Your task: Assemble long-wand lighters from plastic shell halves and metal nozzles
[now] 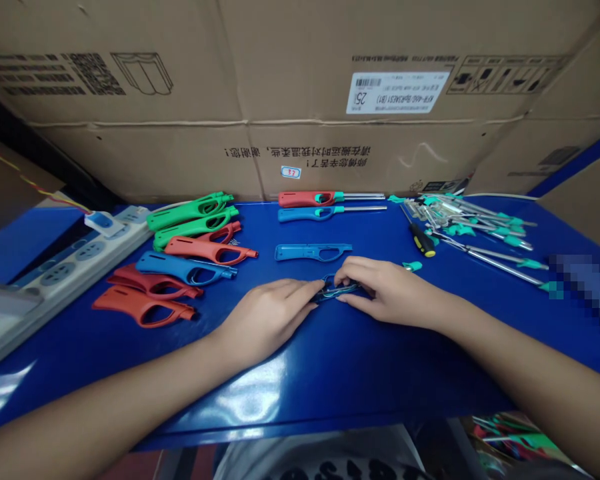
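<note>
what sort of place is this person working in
Likely a workshop assembly bench: coloured plastic handles lie on the left, metal rods with green ends are heaped on the right, and a black-and-yellow screwdriver rests beside them.

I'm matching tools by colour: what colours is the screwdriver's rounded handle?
Black and yellow: the rounded screwdriver handle shows in the head view.
</note>
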`<state>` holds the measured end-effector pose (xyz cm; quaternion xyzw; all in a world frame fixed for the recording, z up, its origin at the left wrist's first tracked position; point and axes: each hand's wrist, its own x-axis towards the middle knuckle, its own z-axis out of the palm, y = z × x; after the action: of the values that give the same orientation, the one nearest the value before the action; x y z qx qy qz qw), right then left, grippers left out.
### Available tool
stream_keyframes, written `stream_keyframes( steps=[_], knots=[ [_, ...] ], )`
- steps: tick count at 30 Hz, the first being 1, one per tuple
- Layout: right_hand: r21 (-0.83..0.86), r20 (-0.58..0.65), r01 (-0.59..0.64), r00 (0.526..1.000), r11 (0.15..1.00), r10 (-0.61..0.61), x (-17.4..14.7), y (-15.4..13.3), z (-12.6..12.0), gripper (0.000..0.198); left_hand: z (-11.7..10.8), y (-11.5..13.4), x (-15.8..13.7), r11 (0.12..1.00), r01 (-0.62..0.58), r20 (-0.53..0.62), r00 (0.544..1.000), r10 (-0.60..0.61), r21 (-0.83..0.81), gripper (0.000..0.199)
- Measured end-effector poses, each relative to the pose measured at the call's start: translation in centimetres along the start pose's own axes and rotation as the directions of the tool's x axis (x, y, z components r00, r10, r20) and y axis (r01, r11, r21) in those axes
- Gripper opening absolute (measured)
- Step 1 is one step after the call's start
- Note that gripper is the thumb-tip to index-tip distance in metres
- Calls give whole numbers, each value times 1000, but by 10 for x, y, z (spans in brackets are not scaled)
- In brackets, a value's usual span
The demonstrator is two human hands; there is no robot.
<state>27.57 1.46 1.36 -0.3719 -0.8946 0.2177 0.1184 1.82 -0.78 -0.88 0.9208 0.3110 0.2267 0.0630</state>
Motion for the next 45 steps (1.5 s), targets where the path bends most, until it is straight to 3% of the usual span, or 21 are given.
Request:
stream_keyframes(
  steps=[5,16,20,26,28,33,40,45],
  knots=[
    [36,-32,20,999,999,-19,3,5,4,9,3,-3,1,996,63,-2,998,-63,-71,36],
    [92,-80,28,997,995,-21,5,7,5,7,-2,6,5,993,109,134,984,-114,41,33],
    [112,-98,24,995,993,-13,5,8,3,10,-4,4,4,993,114,140,984,-110,-21,35],
    [83,21,51,998,995,-53,0,6,-4,7,-9,-3,4,984,103,157,984,-79,-148,33],
    [32,52,66,996,997,-68,-3,5,-6,10,-10,-2,4,987,89,171,983,-66,-132,34],
    [-13,79,101,992,995,-100,-5,1,-10,40,-11,3,4,994,82,189,980,-67,-74,36],
    [-49,-6,100,995,994,-100,-1,7,0,17,-16,8,4,998,44,235,970,-54,50,38],
    [-104,21,105,994,989,-103,-1,7,2,21,-16,8,3,997,35,241,969,-49,62,35]
  ],
)
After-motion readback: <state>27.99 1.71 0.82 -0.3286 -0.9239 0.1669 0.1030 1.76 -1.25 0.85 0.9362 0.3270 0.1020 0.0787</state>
